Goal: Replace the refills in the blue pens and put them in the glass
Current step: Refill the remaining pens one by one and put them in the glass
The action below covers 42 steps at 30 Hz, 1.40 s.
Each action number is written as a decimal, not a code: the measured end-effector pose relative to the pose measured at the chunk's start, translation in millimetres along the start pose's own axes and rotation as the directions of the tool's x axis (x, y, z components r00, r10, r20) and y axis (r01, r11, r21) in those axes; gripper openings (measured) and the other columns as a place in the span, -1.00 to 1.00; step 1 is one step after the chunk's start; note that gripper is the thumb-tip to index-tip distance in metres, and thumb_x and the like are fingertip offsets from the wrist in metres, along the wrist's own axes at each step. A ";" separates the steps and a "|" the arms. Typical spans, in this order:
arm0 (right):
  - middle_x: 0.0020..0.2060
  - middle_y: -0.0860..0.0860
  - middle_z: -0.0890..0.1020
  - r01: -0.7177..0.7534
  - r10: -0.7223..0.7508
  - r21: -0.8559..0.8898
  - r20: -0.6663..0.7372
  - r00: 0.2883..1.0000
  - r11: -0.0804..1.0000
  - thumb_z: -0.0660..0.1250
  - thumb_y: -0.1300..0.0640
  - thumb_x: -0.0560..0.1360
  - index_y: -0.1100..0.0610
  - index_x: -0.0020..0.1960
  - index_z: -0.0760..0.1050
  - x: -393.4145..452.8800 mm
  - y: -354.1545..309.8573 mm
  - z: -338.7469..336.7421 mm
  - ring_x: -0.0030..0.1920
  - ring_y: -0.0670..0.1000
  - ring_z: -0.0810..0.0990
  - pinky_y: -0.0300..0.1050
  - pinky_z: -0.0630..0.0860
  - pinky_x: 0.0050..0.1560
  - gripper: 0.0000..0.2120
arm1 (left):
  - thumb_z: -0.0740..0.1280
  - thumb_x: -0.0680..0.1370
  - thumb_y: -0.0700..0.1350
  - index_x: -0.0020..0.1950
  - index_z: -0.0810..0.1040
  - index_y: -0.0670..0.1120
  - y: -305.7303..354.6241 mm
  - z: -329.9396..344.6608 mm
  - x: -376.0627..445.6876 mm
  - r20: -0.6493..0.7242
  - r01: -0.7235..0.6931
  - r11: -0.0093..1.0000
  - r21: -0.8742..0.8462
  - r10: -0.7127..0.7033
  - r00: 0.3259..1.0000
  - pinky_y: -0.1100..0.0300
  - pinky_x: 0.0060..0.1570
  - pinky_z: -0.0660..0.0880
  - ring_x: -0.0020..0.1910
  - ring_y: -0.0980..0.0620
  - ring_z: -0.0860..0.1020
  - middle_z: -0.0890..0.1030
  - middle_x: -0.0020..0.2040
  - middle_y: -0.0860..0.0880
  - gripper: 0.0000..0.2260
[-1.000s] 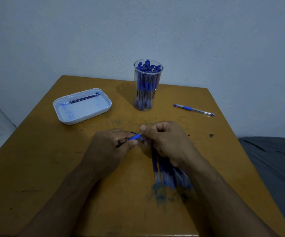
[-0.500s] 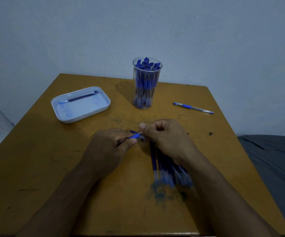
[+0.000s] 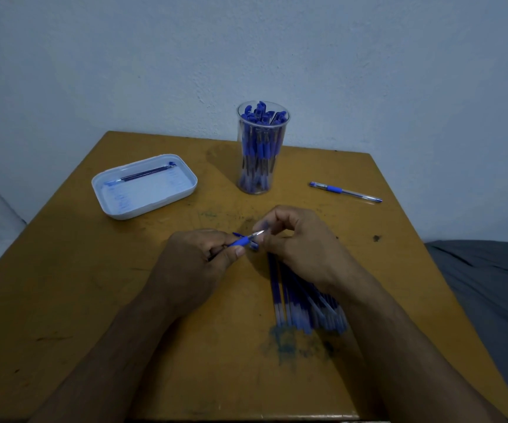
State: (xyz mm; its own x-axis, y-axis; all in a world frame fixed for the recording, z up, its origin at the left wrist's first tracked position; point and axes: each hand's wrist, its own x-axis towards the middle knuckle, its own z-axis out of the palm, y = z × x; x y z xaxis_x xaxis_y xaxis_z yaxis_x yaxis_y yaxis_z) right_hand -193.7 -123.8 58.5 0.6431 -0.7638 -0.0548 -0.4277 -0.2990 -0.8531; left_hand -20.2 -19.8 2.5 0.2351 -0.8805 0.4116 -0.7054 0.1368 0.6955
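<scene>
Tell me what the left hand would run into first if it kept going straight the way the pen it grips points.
Almost at once, the right hand: the left hand aims its pen up and right, and the right hand's fingertips already pinch the pen's tip. Beyond it, depth is unclear.

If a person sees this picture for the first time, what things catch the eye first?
First, the left hand and right hand at the table's middle, together holding a blue pen. Behind them stands a clear glass full of blue pens. A white tray with one refill lies at far left, and a bundle of refills under the right wrist.
</scene>
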 end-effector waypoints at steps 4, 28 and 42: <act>-0.15 -0.04 0.68 -0.023 0.021 0.047 0.032 0.999 0.999 0.48 0.08 0.54 -0.02 0.10 0.63 0.3 -2.2 -0.1 -0.19 -0.13 0.64 -0.30 0.53 -0.21 -0.85 | 0.38 0.57 0.04 0.08 0.73 0.04 -0.1 -0.4 -0.1 0.000 0.001 1.000 0.007 -0.001 1.000 0.33 -0.37 0.36 -0.34 0.06 0.53 0.58 -0.33 0.14 -0.81; -0.13 -0.10 0.63 0.034 -0.032 0.003 -0.252 0.967 0.999 0.45 0.05 0.55 -0.03 -0.10 0.63 3.2 1.8 0.6 -0.17 -0.14 0.59 -0.22 0.51 -0.17 -0.94 | 0.44 0.56 -0.05 0.06 0.62 0.08 7.4 -6.7 3.0 -0.085 0.225 0.956 -0.188 -0.244 0.966 0.33 -0.38 0.47 -0.42 0.17 0.58 0.67 -0.32 0.01 -0.90; 0.08 -0.03 0.37 0.041 -0.071 -0.629 -0.022 0.997 0.776 0.37 0.03 0.59 0.01 0.11 0.64 -4.5 -2.8 33.8 -0.10 -0.02 0.48 -0.13 0.47 -0.12 -0.86 | 0.46 0.54 -0.11 0.04 0.66 0.00 6.3 -9.0 3.3 -0.107 0.300 0.915 -0.268 -0.338 0.935 0.19 -0.33 0.54 -0.36 0.07 0.57 0.67 -0.21 -0.01 -0.91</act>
State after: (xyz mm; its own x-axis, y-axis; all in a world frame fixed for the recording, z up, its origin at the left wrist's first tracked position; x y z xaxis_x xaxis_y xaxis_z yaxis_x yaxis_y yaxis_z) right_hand -173.9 -100.2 43.6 0.6576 -0.7531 0.0172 -0.7051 -0.6234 -0.3378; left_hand -17.8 -17.8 13.6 0.5303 -0.8207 0.2127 -0.3955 -0.0175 0.9183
